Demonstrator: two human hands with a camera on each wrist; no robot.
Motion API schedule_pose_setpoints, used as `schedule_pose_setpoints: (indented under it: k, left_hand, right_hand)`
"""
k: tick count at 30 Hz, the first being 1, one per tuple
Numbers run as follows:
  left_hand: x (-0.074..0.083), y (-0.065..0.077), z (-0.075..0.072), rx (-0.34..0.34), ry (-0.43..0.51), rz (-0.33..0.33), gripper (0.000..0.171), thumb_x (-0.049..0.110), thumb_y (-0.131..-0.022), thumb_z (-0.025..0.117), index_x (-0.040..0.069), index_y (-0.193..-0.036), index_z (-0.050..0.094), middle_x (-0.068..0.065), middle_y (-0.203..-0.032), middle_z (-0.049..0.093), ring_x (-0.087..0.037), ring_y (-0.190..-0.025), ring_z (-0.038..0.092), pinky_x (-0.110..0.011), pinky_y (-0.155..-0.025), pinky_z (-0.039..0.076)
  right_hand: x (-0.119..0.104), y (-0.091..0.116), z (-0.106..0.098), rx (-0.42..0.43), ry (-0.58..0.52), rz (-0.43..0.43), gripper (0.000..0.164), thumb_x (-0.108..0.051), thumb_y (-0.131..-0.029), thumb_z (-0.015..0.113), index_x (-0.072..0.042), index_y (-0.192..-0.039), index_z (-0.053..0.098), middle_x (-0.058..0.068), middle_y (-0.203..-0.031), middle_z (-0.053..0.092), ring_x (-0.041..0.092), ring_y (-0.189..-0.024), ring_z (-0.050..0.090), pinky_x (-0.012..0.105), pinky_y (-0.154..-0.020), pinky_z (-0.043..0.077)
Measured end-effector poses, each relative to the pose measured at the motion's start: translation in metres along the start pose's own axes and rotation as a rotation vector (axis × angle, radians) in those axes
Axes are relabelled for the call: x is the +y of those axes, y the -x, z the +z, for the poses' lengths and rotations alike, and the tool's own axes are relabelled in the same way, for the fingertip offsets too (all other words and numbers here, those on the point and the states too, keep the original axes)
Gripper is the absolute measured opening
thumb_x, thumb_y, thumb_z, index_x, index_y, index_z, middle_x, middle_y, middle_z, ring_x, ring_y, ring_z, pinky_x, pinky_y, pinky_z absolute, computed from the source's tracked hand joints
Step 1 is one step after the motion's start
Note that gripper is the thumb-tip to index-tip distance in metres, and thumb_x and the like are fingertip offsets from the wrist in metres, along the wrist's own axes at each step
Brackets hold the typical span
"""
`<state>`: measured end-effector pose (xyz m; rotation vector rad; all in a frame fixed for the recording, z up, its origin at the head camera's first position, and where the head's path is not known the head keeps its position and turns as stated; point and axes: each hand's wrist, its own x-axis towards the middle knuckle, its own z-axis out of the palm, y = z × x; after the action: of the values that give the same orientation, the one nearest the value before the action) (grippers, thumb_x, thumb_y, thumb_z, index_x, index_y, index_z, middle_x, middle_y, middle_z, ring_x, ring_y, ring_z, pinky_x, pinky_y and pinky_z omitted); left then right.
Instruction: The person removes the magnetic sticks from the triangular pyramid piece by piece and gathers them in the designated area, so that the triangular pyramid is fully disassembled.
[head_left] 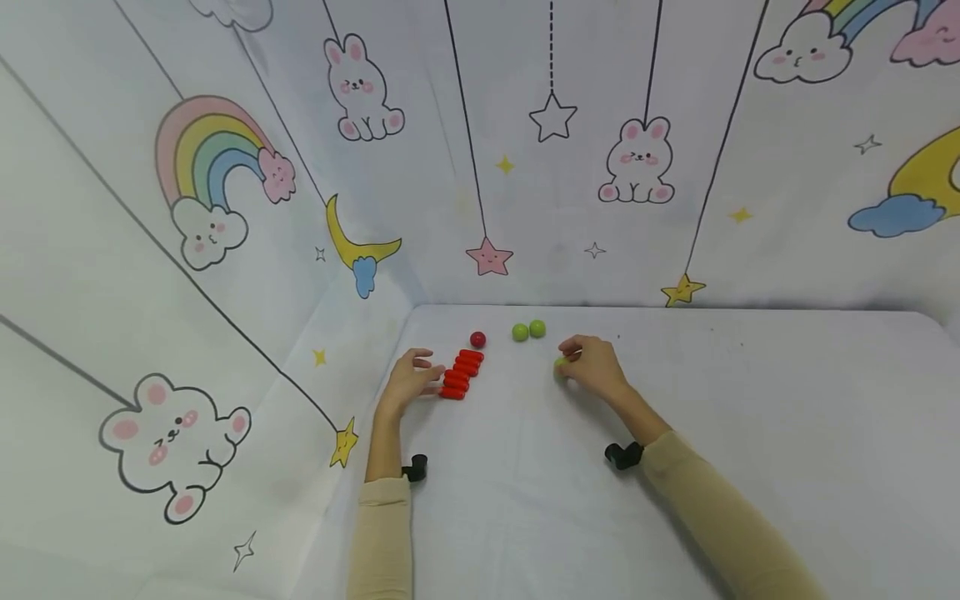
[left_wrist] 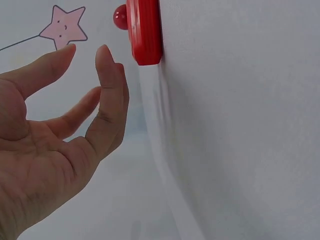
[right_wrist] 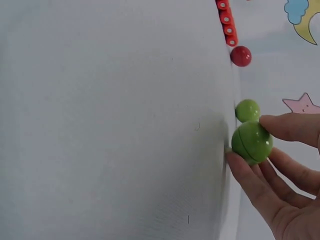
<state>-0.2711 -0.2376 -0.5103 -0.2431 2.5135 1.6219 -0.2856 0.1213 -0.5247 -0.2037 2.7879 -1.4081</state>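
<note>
My right hand (head_left: 596,367) pinches a green ball (right_wrist: 252,142) between thumb and fingertips, close over the white table. A thin dark seam line curves round this ball in the right wrist view. Two more green balls (head_left: 520,332) lie farther back, to the left of that hand. At the left, several short red rod-like pieces (head_left: 459,377) lie side by side in a slanting row. My left hand (head_left: 408,379) is just left of this row, its fingers loosely curved and nothing between them. A red ball (head_left: 477,340) sits behind the row's far end.
The white table (head_left: 517,500) meets a back wall (head_left: 562,275) and a left side wall (head_left: 300,467), both printed with cartoon bunnies, stars and rainbows. A small black device is worn at each wrist, below the hands.
</note>
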Motion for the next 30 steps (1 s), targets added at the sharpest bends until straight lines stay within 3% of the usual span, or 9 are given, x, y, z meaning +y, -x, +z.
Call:
schedule_pose_setpoints:
  k: [7, 17, 30]
  left_hand:
    - [0.008, 0.002, 0.012, -0.008, -0.047, 0.074, 0.054, 0.02, -0.099, 0.072, 0.005, -0.147, 0.052, -0.022, -0.137, 0.056, -0.036, -0.109, 0.067, -0.039, -0.087, 0.062]
    - [0.019, 0.003, 0.026, -0.045, -0.086, 0.124, 0.052, 0.02, -0.099, 0.073, 0.006, -0.145, 0.054, -0.023, -0.141, 0.056, -0.033, -0.109, 0.066, -0.034, -0.081, 0.063]
    - [0.018, 0.002, 0.031, -0.042, -0.103, 0.13, 0.051, 0.021, -0.099, 0.073, 0.005, -0.144, 0.055, -0.022, -0.14, 0.056, -0.033, -0.109, 0.065, -0.036, -0.083, 0.063]
  right_hand:
    - [0.001, -0.015, 0.003, 0.032, 0.019, -0.028, 0.041, -0.008, -0.086, 0.08, 0.003, -0.124, 0.07, 0.018, -0.118, 0.072, 0.033, -0.109, 0.068, 0.046, -0.088, 0.058]
    - [0.003, -0.036, 0.005, 0.111, 0.106, -0.124, 0.038, 0.0, -0.085, 0.076, 0.005, -0.122, 0.07, 0.022, -0.123, 0.062, 0.038, -0.114, 0.066, 0.05, -0.093, 0.057]
    - [0.011, -0.067, 0.002, 0.063, 0.15, -0.134, 0.042, 0.001, -0.082, 0.077, 0.0, -0.123, 0.068, 0.021, -0.132, 0.057, 0.037, -0.114, 0.067, 0.049, -0.092, 0.058]
